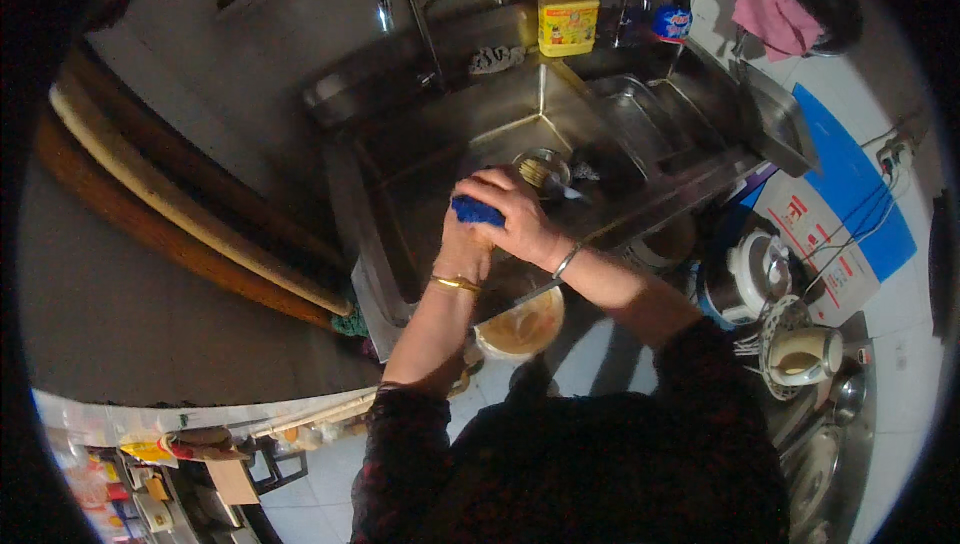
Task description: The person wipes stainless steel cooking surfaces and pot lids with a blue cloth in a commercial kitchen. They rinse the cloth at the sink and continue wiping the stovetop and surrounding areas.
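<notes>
Both my hands are pressed together over the left basin of the stainless steel sink [352, 199]. A bunched blue cloth or sponge [478, 211] shows between them. My right hand [517, 217], with a silver bracelet at the wrist, lies on top, its fingers curled around the blue piece. Under it is my left hand [459, 240], below a gold bracelet; its fingers are mostly hidden. Beyond the hands, by the basin's far corner, sits a round strainer or bowl [553, 162] with something pale and ridged in it. A dark item [600, 169] lies beside it.
Chrome taps [420, 26] rise behind the sink, near a yellow jug [568, 18] and a spray bottle [673, 18]. A tub of brownish liquid [523, 324] stands below the front rim. To the right are a rice cooker [750, 274], cables and a dish rack [784, 364].
</notes>
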The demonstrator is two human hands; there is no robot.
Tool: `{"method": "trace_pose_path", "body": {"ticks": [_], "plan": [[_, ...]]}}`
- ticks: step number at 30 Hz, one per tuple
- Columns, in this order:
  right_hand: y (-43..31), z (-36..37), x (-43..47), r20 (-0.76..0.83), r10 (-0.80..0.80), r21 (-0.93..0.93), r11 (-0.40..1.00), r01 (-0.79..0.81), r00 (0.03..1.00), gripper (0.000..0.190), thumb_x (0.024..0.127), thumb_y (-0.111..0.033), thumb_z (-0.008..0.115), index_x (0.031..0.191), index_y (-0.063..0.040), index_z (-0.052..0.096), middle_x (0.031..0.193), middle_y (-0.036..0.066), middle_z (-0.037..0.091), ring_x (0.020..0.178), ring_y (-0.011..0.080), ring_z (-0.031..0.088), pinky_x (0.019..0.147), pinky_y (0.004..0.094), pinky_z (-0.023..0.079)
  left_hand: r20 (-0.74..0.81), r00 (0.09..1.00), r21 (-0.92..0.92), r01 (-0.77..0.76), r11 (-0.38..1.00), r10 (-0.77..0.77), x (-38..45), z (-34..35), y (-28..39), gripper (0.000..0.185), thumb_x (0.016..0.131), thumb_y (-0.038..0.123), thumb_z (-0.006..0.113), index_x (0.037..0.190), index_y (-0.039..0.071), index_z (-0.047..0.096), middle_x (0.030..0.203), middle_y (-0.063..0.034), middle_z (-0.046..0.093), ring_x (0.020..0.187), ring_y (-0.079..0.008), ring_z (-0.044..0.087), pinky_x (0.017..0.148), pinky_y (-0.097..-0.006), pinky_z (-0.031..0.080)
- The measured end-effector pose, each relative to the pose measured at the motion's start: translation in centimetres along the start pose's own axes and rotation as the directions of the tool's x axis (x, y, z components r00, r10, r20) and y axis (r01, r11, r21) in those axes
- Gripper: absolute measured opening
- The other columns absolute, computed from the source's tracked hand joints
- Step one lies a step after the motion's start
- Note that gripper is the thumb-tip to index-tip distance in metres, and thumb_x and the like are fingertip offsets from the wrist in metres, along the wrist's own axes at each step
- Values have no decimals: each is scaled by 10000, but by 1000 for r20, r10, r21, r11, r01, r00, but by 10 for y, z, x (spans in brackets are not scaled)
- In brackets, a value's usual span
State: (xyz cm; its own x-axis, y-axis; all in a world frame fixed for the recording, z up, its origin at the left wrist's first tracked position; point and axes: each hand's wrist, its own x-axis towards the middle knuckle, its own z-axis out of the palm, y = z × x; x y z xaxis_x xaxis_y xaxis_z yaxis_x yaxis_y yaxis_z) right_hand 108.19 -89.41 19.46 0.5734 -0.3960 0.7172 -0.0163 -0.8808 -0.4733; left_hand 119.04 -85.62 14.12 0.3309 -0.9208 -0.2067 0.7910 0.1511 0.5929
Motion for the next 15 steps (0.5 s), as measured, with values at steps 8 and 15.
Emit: {"method": "trace_pose_path", "body": {"ticks": [8,15], "plan": [[35,50,2,-194,799,720,511,-471,570,247,820,-229,647,897,-1,589,833,70,611,751,137,532,677,296,448,-164,831,492,-399,774,532,30,32,-2,98,768,24,523,862,-6,523,721,-12,523,639,-109,461,565,-288,429],[47,32,27,177,930,876,0,-483,321,334,820,-314,659,955,-15,596,899,38,603,796,133,529,696,301,449,241,665,785,-562,261,706,43,26,-8,115,686,16,610,748,12,513,674,-87,504,599,-208,481,565,-317,423]]}}
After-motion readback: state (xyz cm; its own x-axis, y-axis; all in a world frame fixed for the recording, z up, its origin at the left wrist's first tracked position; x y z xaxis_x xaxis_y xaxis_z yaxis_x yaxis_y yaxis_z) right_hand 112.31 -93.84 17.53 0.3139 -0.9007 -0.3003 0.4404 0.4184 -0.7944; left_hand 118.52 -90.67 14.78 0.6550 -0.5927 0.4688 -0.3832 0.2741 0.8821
